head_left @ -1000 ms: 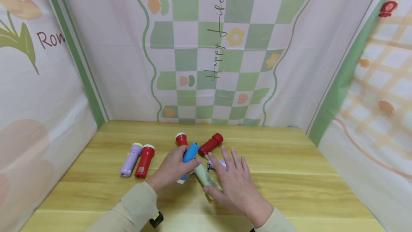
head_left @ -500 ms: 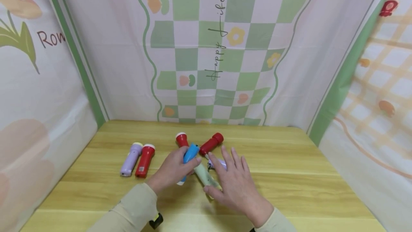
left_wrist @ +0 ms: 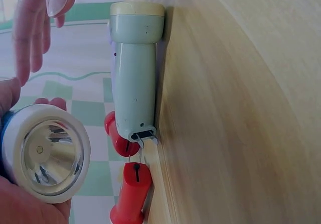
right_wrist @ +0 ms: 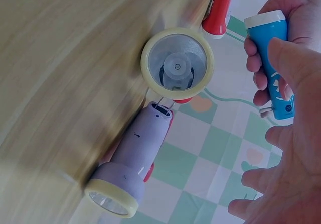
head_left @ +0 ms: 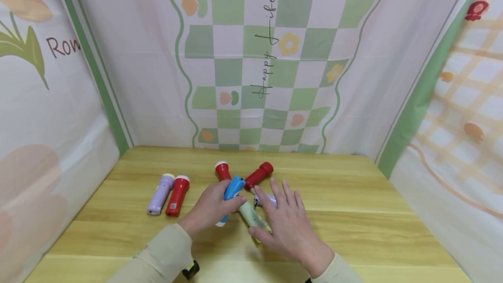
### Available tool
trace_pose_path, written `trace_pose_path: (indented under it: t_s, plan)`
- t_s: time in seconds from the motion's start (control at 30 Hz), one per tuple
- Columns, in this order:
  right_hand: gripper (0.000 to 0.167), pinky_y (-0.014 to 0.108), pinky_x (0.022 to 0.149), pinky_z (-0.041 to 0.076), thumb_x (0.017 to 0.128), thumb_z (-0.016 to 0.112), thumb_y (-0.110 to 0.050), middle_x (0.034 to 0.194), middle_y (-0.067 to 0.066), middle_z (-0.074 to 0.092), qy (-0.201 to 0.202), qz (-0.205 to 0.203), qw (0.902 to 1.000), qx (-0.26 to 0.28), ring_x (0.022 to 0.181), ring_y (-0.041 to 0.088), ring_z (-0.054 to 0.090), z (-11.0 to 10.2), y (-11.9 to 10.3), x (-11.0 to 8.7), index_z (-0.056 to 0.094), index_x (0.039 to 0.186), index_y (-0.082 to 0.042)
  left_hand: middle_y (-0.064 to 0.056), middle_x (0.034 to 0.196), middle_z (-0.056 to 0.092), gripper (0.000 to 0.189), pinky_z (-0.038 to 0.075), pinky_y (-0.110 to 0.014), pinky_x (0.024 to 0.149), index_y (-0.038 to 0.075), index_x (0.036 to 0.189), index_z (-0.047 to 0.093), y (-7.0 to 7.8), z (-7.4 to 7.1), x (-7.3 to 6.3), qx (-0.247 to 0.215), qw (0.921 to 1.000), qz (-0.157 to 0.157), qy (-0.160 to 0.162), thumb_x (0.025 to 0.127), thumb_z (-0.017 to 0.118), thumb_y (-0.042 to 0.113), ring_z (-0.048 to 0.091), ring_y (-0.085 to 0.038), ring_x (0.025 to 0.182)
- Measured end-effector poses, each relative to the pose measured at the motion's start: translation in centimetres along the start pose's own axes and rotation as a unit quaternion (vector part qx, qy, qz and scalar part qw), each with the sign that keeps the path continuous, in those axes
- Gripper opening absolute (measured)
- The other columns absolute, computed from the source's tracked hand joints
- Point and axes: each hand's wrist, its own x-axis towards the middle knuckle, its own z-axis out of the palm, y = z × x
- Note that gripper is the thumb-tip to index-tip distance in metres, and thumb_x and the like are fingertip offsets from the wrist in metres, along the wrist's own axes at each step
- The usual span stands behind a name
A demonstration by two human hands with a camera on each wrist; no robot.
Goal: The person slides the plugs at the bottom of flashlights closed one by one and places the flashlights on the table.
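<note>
My left hand grips a blue flashlight above the table, its fingers wrapped round the body. In the right wrist view its white head is at the top and metal plug prongs stick out at the lower end. My right hand is spread, palm down and holding nothing, over a pale green flashlight and a purple flashlight. Both lie on the table with prongs folded out, as the left wrist view shows on the green one. The right hand partly covers the purple one.
A red flashlight lies behind my left hand, and another red flashlight lies beyond the purple one. At the left, a purple flashlight and a red flashlight lie side by side on the wooden table. Printed curtains surround the table.
The blue flashlight has turned slightly in my left hand, and the thumb has shifted a little along it. My right hand stays in the same place.
</note>
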Motion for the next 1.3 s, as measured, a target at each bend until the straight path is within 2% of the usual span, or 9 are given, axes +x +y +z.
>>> trace_pose_path:
  t_s: [0.23, 0.37, 0.6, 0.93, 1.3]
  plan:
    - [0.088, 0.078, 0.113, 0.028, 0.091, 0.067, -0.066, 0.168, 0.026, 0.027, -0.001, -0.001, 1.0000, -0.001, 0.153, 0.056, 0.023, -0.02, 0.01, 0.02, 0.032, 0.164, -0.031, -0.003, 0.088, 0.062, 0.042, 0.056, -0.032, 0.071, 0.013, 0.114, 0.061, -0.04, -0.03, -0.13, 0.021, 0.9997, 0.009, 0.007, 0.098, 0.068, 0.051, 0.061, -0.019, 0.076]
    - [0.088, 0.078, 0.113, 0.029, 0.091, 0.067, -0.066, 0.168, 0.026, 0.027, 0.001, -0.003, 1.0000, -0.001, 0.152, 0.056, 0.023, -0.01, 0.00, 0.05, 0.033, 0.164, -0.030, -0.003, 0.097, 0.064, 0.047, 0.059, -0.035, 0.077, 0.012, 0.124, 0.059, -0.08, -0.01, -0.12, 0.022, 0.9997, 0.008, 0.009, 0.100, 0.066, 0.051, 0.063, -0.020, 0.084]
    - [0.088, 0.077, 0.114, 0.028, 0.091, 0.068, -0.065, 0.168, 0.027, 0.027, 0.000, -0.003, 1.0000, 0.001, 0.153, 0.055, 0.022, -0.07, -0.06, 0.06, 0.033, 0.164, -0.029, -0.009, 0.115, 0.062, 0.064, 0.060, -0.044, 0.088, 0.009, 0.139, 0.048, -0.13, -0.07, -0.26, 0.030, 0.9994, -0.006, 0.014, 0.099, 0.064, 0.056, 0.062, -0.023, 0.096]
    - [0.090, 0.075, 0.115, 0.030, 0.092, 0.064, -0.068, 0.168, 0.026, 0.025, 0.005, -0.013, 0.9998, -0.011, 0.153, 0.054, 0.024, -0.12, -0.05, 0.26, 0.026, 0.166, -0.031, -0.007, 0.117, 0.063, 0.057, 0.060, -0.047, 0.092, 0.011, 0.135, 0.053, 0.09, -0.16, -0.46, 0.032, 0.9994, 0.002, 0.014, 0.100, 0.063, 0.055, 0.061, -0.023, 0.098]
    - [0.087, 0.073, 0.115, 0.032, 0.093, 0.067, -0.064, 0.167, 0.026, 0.030, 0.025, -0.020, 0.9995, 0.001, 0.152, 0.054, 0.026, -0.24, -0.15, 0.41, 0.033, 0.164, -0.027, -0.002, 0.111, 0.064, 0.046, 0.059, -0.044, 0.092, 0.014, 0.128, 0.059, 0.15, -0.07, -0.53, 0.033, 0.9990, 0.030, 0.010, 0.100, 0.066, 0.050, 0.060, -0.022, 0.097]
